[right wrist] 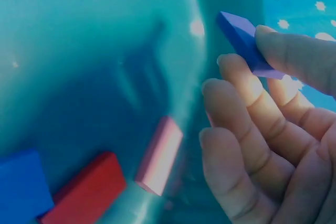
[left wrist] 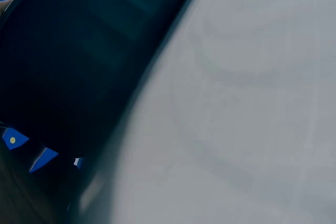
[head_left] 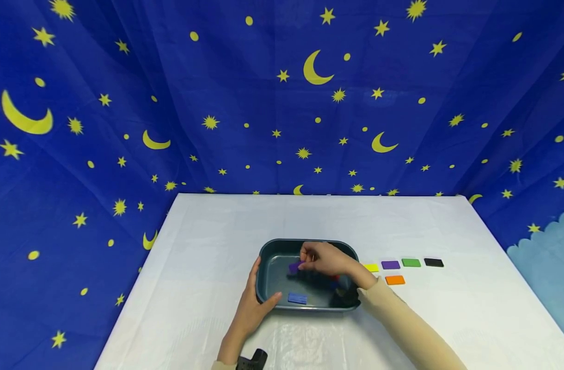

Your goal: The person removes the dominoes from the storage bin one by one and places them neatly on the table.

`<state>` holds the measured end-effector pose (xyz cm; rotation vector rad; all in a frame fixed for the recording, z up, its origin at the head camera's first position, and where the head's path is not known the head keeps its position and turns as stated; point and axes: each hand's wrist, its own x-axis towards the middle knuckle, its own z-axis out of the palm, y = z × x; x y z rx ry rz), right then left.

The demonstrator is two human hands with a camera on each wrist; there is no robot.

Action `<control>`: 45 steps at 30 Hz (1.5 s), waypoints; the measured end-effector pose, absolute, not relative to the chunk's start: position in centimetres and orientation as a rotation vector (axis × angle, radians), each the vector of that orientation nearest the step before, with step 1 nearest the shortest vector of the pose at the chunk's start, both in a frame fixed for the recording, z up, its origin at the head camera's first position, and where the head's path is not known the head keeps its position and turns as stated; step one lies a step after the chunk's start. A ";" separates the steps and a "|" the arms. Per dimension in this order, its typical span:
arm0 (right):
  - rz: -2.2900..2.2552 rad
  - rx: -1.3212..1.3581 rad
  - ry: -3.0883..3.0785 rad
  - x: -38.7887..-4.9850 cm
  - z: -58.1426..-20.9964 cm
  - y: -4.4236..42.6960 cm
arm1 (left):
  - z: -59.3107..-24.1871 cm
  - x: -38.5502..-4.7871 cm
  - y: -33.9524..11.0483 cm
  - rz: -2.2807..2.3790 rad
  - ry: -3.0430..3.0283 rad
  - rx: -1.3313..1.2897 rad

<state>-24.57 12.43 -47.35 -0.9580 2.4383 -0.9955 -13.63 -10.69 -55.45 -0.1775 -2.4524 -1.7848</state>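
Observation:
Above the dark green tray (head_left: 309, 308) my right hand (head_left: 325, 258) pinches a purple block (right wrist: 247, 45) between thumb and fingertips. The other fingers of that hand bend loosely below the block in the right wrist view. My left hand (head_left: 253, 303) rests against the tray's near left corner, fingers along the left side and thumb at the front rim. A blue block (head_left: 297, 298) lies inside near the front. In the right wrist view a red block (right wrist: 86, 190), a pink block (right wrist: 159, 156) and another blue block (right wrist: 21, 187) lie on the tray's floor.
Right of the tray, yellow (head_left: 372, 267), purple (head_left: 390, 265), green (head_left: 411, 262) and black (head_left: 433, 262) blocks lie in a row on the white table (head_left: 217, 221). An orange block (head_left: 395, 280) lies nearer. A blue star-patterned curtain (head_left: 245, 103) hangs behind.

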 end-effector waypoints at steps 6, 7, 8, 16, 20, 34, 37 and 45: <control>-1.177 -0.915 2.433 -23.9 -46.7 14.0 | -55.5 -13.6 -10.7 -1.791 -2.441 -0.177; -1.204 -0.907 2.432 -23.7 -46.6 14.2 | -55.5 -13.6 -10.7 -1.790 -2.440 -0.178; -1.221 -0.900 2.437 -23.5 -46.6 14.5 | -55.5 -13.7 -10.7 -1.788 -2.440 -0.179; -1.365 -0.787 2.399 -22.0 -46.6 17.0 | -55.6 -13.6 -10.8 -1.759 -2.462 -0.186; -1.469 -0.697 2.409 -21.6 -46.7 18.7 | -55.6 -13.6 -10.9 -1.749 -2.465 -0.197; -1.745 -0.323 2.534 -20.4 -45.7 25.1 | -55.4 -13.5 -10.8 -1.769 -2.461 -0.182; -1.763 -0.247 2.578 -20.0 -45.4 26.4 | -55.5 -13.6 -10.8 -1.777 -2.459 -0.179; -1.667 -0.068 2.738 -19.7 -47.4 29.9 | -55.6 -13.7 -10.8 -1.779 -2.462 -0.188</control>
